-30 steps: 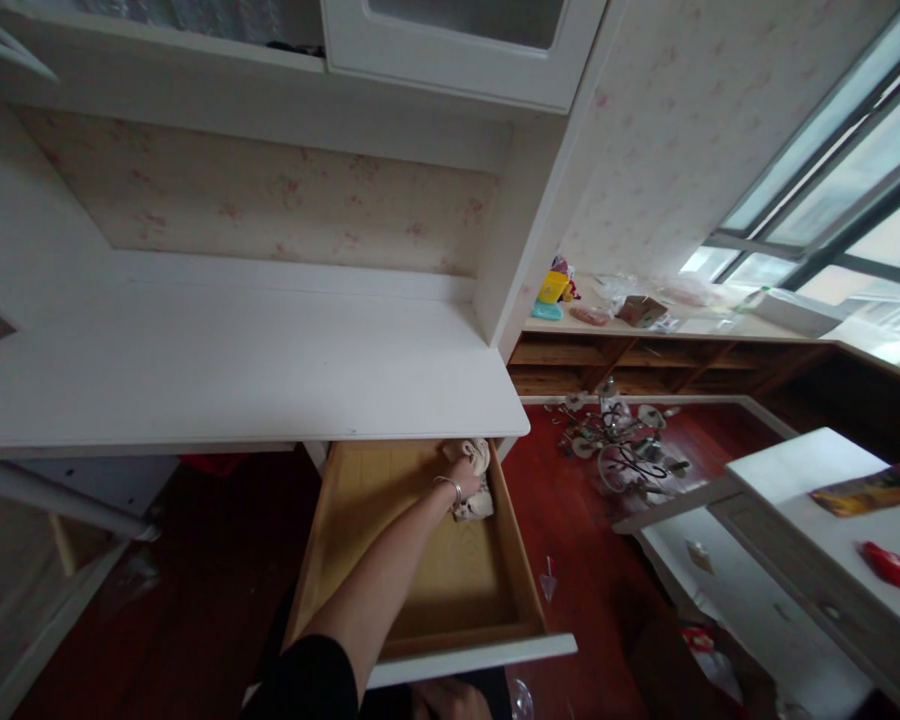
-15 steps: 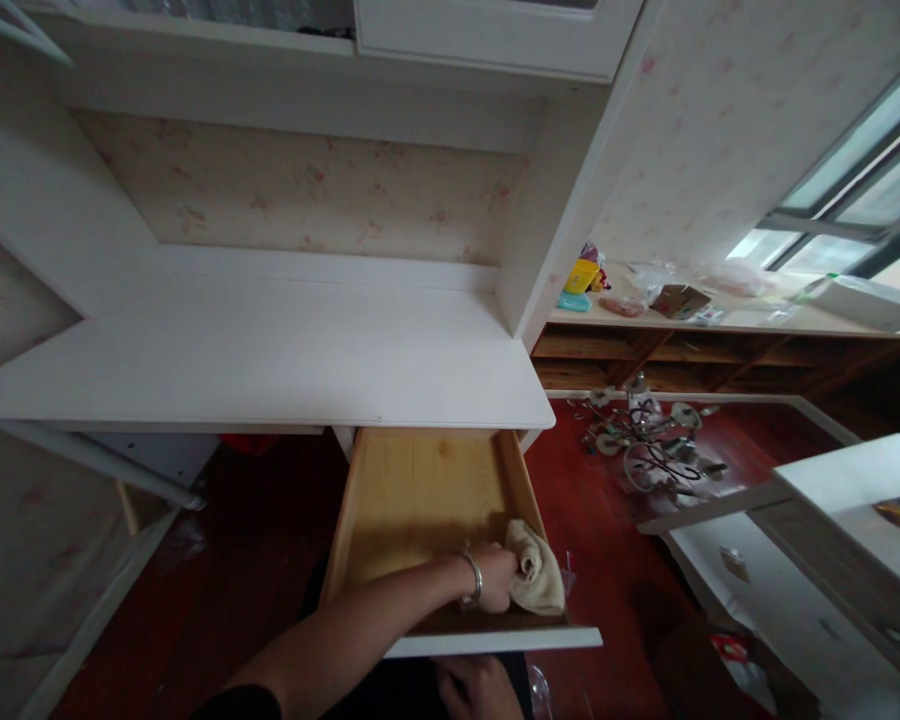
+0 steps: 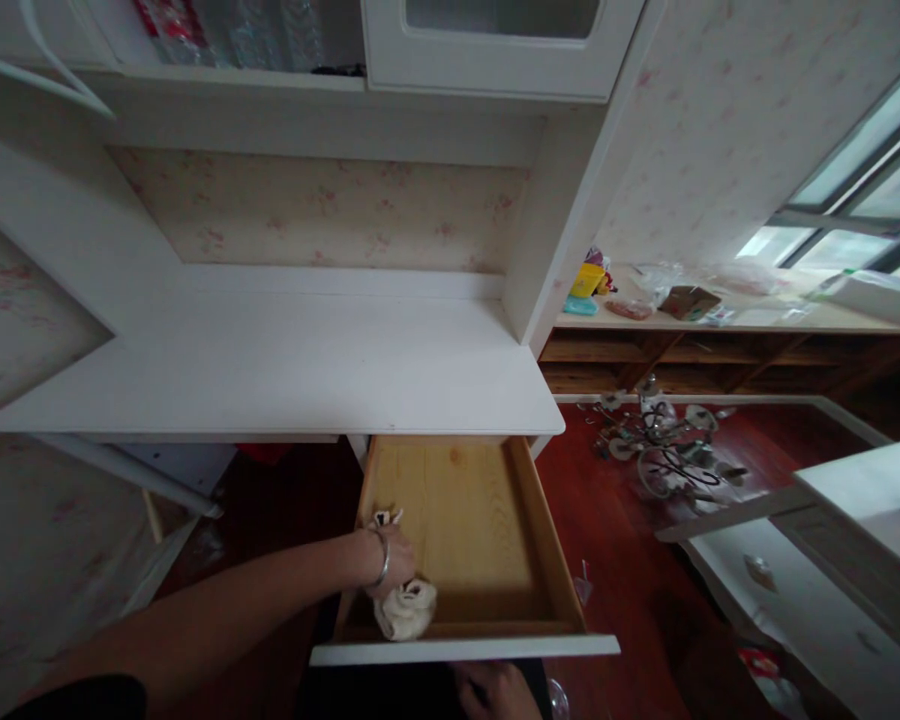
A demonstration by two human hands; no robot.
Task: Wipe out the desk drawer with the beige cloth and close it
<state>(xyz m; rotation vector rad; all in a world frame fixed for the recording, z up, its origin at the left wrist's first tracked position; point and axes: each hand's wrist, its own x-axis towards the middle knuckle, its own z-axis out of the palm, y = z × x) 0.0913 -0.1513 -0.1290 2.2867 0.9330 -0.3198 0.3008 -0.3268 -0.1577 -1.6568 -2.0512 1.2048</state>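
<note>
My left hand (image 3: 396, 560) is closed on a cream cloth (image 3: 406, 610) inside the pulled-out drawer (image 3: 487, 530). It presses the bunched cloth against the left side of the drawer, towards the front corner. Part of the cloth shows above the hand and a larger fold below it. A bracelet (image 3: 384, 560) circles the left wrist. Below the drawer's white front (image 3: 465, 650), my right hand (image 3: 499, 690) shows at the bottom edge of the view; its fingers look bent but are partly hidden.
Above the drawer is a white desk top (image 3: 330, 370) with a cabinet (image 3: 487, 50) over it. A chandelier (image 3: 667, 440) lies on the red floor to the right. A low shelf unit (image 3: 720, 350) holds bags and a box. White furniture (image 3: 765, 580) stands at lower right.
My left hand has moved the cloth from the drawer's right front corner across to its left side. My right hand stays below the drawer front. The view has shifted slightly.
</note>
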